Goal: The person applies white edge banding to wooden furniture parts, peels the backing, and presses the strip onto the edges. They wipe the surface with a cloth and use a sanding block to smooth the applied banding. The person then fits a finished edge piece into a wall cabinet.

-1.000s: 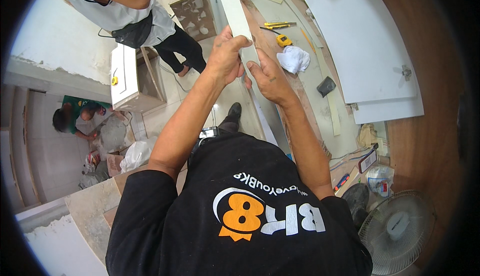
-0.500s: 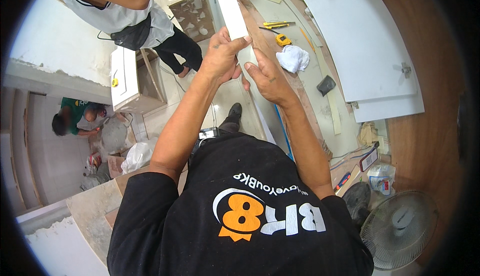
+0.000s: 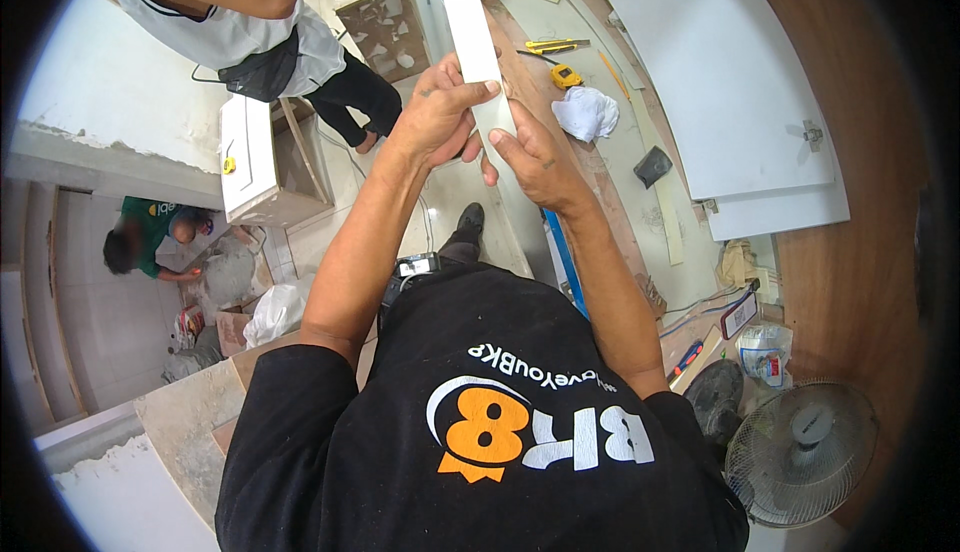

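A long, narrow white strip [image 3: 466, 22] runs from the top edge of the view down to my two hands. Its near end lies between them. My left hand [image 3: 438, 117] grips the strip's left side, the thumb laid across its face. Close by on the right, my right hand [image 3: 535, 157] pinches the end, with its thumb on top and fingers curled below. To the right of the hands, a white cloth [image 3: 586, 114], a yellow tape measure [image 3: 566, 76] and a yellow utility knife [image 3: 558, 46] lie on the workbench [image 3: 545, 24].
White door panels [image 3: 730, 82] with hinges lean at the right. A black block [image 3: 653, 167] and thin strips lie on the bench. A fan [image 3: 800, 452] stands lower right. One co-worker [image 3: 290, 52] stands upper left; another [image 3: 150, 237] crouches at far left beside a white cabinet [image 3: 262, 162].
The strip and both hands have shifted slightly, with the grip unchanged. The crouching co-worker's arm has moved a little.
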Demonstrator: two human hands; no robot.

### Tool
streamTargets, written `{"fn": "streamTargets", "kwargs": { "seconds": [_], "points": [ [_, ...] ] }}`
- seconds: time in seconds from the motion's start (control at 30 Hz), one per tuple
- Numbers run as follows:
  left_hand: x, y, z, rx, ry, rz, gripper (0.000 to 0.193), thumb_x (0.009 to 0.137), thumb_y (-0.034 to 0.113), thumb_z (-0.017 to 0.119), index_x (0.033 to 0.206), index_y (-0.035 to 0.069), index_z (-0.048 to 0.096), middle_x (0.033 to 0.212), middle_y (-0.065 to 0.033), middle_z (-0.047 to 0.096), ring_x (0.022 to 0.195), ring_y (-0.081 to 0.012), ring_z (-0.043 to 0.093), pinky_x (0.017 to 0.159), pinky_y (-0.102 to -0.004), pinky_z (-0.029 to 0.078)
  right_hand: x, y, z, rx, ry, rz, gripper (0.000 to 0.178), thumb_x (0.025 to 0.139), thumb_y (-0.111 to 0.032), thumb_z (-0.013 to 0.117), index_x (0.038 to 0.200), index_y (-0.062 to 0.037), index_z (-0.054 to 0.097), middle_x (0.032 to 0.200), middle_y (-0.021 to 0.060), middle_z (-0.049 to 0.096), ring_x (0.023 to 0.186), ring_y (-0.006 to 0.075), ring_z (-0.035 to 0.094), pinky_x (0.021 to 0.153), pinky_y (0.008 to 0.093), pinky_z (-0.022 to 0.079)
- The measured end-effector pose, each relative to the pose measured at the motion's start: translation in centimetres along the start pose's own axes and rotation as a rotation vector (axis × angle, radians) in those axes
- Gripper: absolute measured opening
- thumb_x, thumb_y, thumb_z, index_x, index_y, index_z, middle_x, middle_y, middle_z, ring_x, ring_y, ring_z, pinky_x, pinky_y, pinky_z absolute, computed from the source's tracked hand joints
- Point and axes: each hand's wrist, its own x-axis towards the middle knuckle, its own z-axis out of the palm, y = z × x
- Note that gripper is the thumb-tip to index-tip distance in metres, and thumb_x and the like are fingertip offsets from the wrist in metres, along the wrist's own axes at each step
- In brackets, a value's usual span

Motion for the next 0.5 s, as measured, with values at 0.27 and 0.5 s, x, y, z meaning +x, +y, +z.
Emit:
{"fn": "streamTargets", "kwargs": {
  "seconds": [0.27, 0.5],
  "points": [
    [-0.2, -0.4, 0.8, 0.013, 0.104, 0.016, 0.046, 0.089, -0.002, 0.061, 0.134, -0.004, 0.052, 0.103, -0.0141, 0.068, 0.092, -0.0224, 0.069, 0.083, -0.0365, 0.06, 0.0, 1.0, -0.1, -0.016, 0.022, 0.016, 0.042, 0.106, -0.011, 0.044, 0.146, 0.0034, 0.045, 0.095, 0.0081, 0.067, 0.07, 0.0126, 0.061, 0.068, 0.0287, 0.052],
    [0.2, -1.1, 0.9, -0.031, 0.171, 0.067, 0.042, 0.085, -0.003, 0.056, 0.127, -0.003, 0.054, 0.104, -0.0145, 0.066, 0.093, -0.0229, 0.067, 0.086, -0.0396, 0.059, -0.1, 2.2, 0.4, -0.219, 0.099, 0.052, 0.049, 0.107, -0.012, 0.048, 0.152, 0.0039, 0.042, 0.085, 0.0075, 0.064, 0.065, 0.0138, 0.06, 0.064, 0.0317, 0.05]
  ]
}}
